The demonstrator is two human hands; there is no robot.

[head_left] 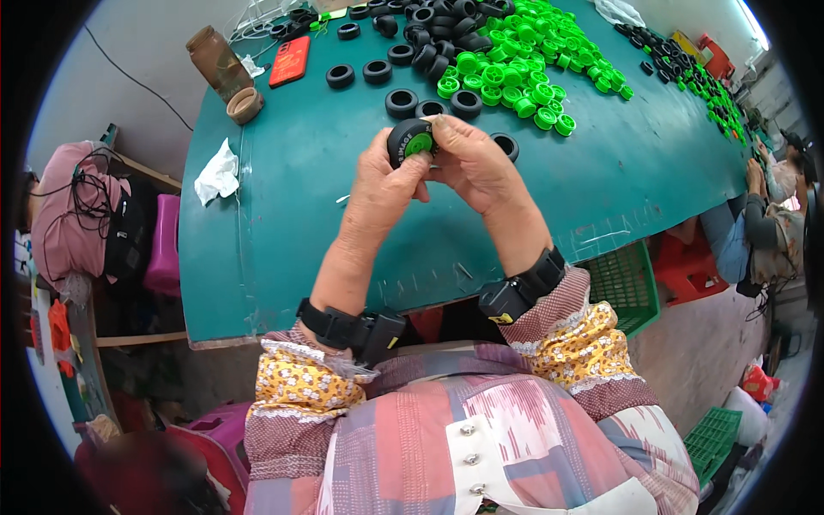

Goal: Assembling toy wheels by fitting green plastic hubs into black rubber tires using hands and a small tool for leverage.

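Note:
Both of my hands hold one small black toy tyre [403, 137] with a green hub [419, 143] in it, above the teal table [283, 215]. My left hand [384, 178] grips the tyre from below and the left. From the right, my right hand [475, 163] closes its fingers on the tyre and hub. Loose black tyres [402, 103] lie just beyond my hands. A heap of green hubs [515, 60] spreads behind them, with more black tyres [438, 26] at the far edge.
A brown bottle [215, 58] with its cap beside it, a red phone [290, 60] and a crumpled white tissue [217, 174] lie at the table's left. Another person [772, 206] sits at the right edge. Green crates [627, 283] stand under the table.

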